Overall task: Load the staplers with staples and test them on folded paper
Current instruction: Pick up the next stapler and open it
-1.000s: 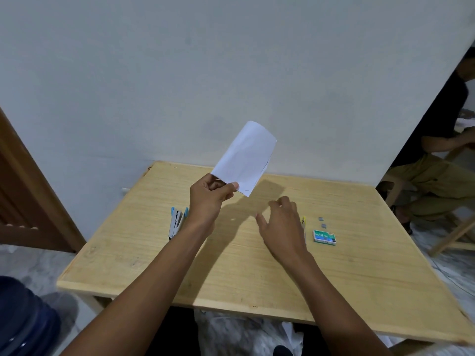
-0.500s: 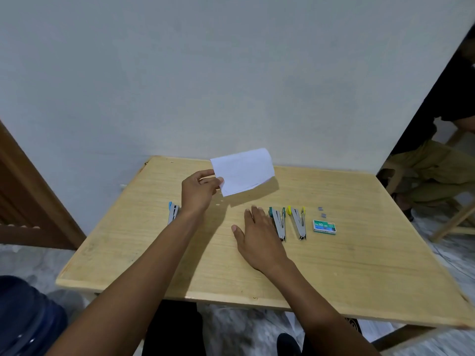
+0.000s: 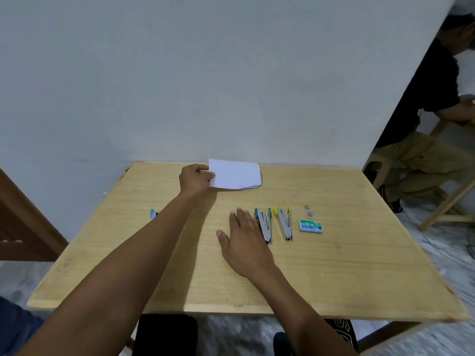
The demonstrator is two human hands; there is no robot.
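My left hand (image 3: 194, 177) pinches the left edge of a folded white paper (image 3: 236, 174) that rests low at the far side of the wooden table (image 3: 334, 265). Flat on the tabletop lies my right hand (image 3: 244, 240), fingers spread, its fingertips beside a teal-tipped stapler (image 3: 264, 223). A yellow-tipped stapler (image 3: 284, 222) lies just right of that one. A third, blue-tipped stapler (image 3: 153, 214) peeks out from behind my left forearm. A green box of staples (image 3: 310, 225) sits further right, with two loose staple strips (image 3: 308, 210) behind it.
A grey wall rises right behind the table. Another person sits on a wooden chair (image 3: 447, 201) at the right. A brown wooden frame (image 3: 23, 227) stands at the left. The table's front edge is near me.
My left hand has lowered the folded paper from mid-air down to the far side of the table. My right hand dropped flat onto the tabletop beside the staplers.
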